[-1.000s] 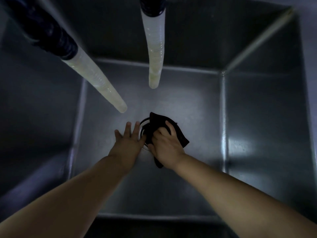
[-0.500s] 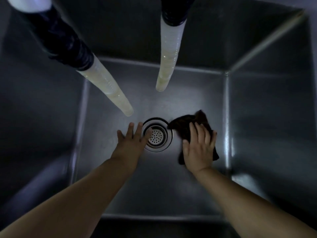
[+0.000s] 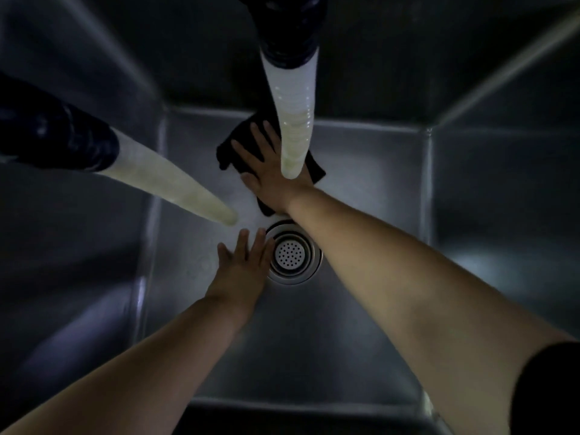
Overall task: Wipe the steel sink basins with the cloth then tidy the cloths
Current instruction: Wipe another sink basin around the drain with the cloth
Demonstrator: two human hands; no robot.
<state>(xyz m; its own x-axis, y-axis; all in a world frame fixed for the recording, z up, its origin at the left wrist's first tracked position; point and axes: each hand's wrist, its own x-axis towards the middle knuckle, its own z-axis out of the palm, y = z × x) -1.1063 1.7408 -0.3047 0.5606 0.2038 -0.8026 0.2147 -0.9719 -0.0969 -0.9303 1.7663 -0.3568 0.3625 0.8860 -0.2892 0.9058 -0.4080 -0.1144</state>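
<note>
I look down into a deep steel sink basin [image 3: 361, 324] with a round perforated drain [image 3: 293, 254] in the middle of its floor. A dark cloth [image 3: 233, 142] lies flat on the floor beyond the drain, near the back wall. My right hand [image 3: 266, 171] presses on it with straight, spread fingers; a hanging hose hides part of that hand. My left hand [image 3: 241, 265] rests flat on the basin floor just left of the drain, fingers straight, holding nothing.
Two pale ribbed hoses with dark collars hang into the basin: one [image 3: 292, 127] from the top centre, over my right hand, the other [image 3: 169, 186] slanting in from the left, ending close to my left fingertips. Steel walls [image 3: 502, 199] close in on all sides.
My right hand has slid the cloth from the right of the drain to the back of the basin floor, beyond the drain. My left hand has stayed beside the drain.
</note>
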